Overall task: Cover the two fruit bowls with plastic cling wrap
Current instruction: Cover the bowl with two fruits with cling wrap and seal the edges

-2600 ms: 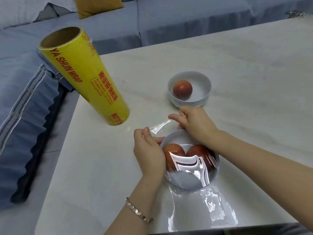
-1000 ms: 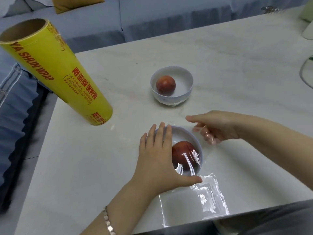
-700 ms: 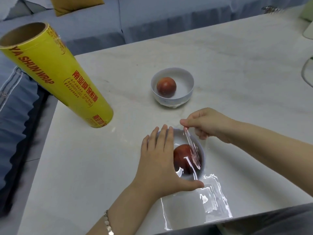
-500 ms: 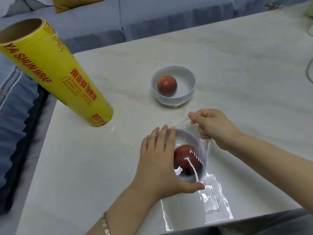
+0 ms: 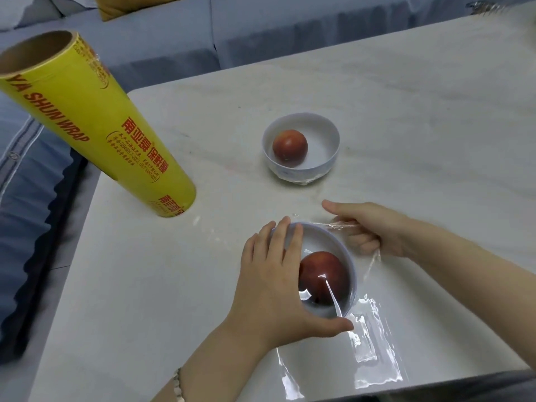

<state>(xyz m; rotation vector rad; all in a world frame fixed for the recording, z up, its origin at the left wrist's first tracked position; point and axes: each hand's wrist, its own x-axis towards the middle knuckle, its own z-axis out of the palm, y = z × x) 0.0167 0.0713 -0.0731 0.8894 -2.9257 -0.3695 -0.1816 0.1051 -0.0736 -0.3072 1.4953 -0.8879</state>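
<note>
A yellow roll of cling wrap point(image 5: 95, 126) stands on end on the pale table point(image 5: 406, 111), at 10 o'clock from the near bowl point(image 5: 319, 242). The person's left hand point(image 5: 278, 285) lies flat over that bowl's left half, fingers straight and together, thumb stretched along the rim at 6 o'clock. A second white bowl point(image 5: 327, 140), holding one red-brown fruit point(image 5: 290, 145), sits apart at 12 o'clock. The near bowl holds another fruit point(image 5: 323, 278) under a glinting sheet of cling film point(image 5: 368, 343), whose loose end lies crumpled on the table at 5 o'clock, reaching the near edge. At 2 o'clock, just beside the rim, the right hand point(image 5: 368, 227) has its fingers curled, pinching the film's far edge low against the tabletop.
</note>
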